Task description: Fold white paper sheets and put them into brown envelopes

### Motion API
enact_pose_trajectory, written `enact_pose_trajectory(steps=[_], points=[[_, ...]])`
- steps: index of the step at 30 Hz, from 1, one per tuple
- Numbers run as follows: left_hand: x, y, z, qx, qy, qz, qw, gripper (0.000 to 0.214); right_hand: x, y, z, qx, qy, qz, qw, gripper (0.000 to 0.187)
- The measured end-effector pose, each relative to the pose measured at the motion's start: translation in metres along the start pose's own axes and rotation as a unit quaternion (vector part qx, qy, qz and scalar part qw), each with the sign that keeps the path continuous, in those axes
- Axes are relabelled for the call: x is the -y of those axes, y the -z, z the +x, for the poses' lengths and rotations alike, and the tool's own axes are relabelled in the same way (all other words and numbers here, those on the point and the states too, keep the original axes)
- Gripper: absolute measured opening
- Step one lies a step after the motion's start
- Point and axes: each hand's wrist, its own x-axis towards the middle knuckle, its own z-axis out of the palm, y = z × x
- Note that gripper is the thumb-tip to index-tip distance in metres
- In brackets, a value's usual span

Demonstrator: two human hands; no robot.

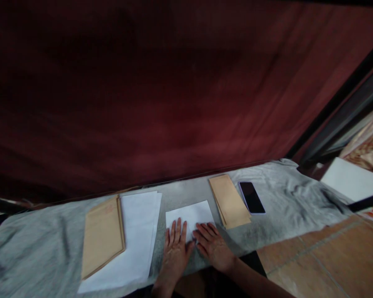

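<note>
A white sheet of paper, perhaps folded, lies flat in front of me. My left hand rests on its left part, fingers stretched and pointing away from me. On the right part lies my right hand, its fingers extended and angled to the left. Neither hand grips anything. Both palms hide the near edge of the paper. To the left are larger white sheets with a stack of brown envelopes on top. A smaller pile of brown envelopes sits just right of the paper.
A phone with a dark screen lies right of the smaller envelopes. Grey cloth covers the surface, wrinkled at both ends. A dark red panel rises behind it. Tiled floor shows at the lower right.
</note>
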Motion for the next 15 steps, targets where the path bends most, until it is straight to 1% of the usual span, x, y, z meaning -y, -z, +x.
enact_pose_trajectory(steps=[2,4,6,8,10,13,15], points=[[-0.006,0.004,-0.009,0.026,-0.018,0.007,0.999,0.063,-0.001,0.0,0.003,0.006,0.001,0.0,1.0,0.04],[-0.009,0.008,-0.013,0.056,-0.024,0.016,0.998,0.064,-0.002,0.0,0.006,0.015,0.007,-0.002,1.0,0.039],[-0.009,0.01,-0.012,0.083,-0.025,0.024,0.996,0.068,-0.003,0.0,0.008,0.026,0.014,-0.009,1.0,0.04],[-0.007,0.008,-0.01,0.096,-0.029,0.028,0.995,0.072,-0.002,-0.001,0.008,0.033,0.018,-0.018,0.999,0.041],[-0.004,0.003,-0.008,0.087,-0.036,0.033,0.995,0.074,-0.001,-0.002,0.008,0.035,0.018,-0.029,0.999,0.043],[0.003,-0.007,-0.009,0.049,-0.051,0.046,0.996,0.077,0.001,-0.004,0.006,0.037,0.018,-0.043,0.998,0.045],[0.009,-0.011,-0.011,0.036,-0.049,0.055,0.997,0.078,0.001,-0.003,0.006,0.038,0.018,-0.045,0.998,0.045]])
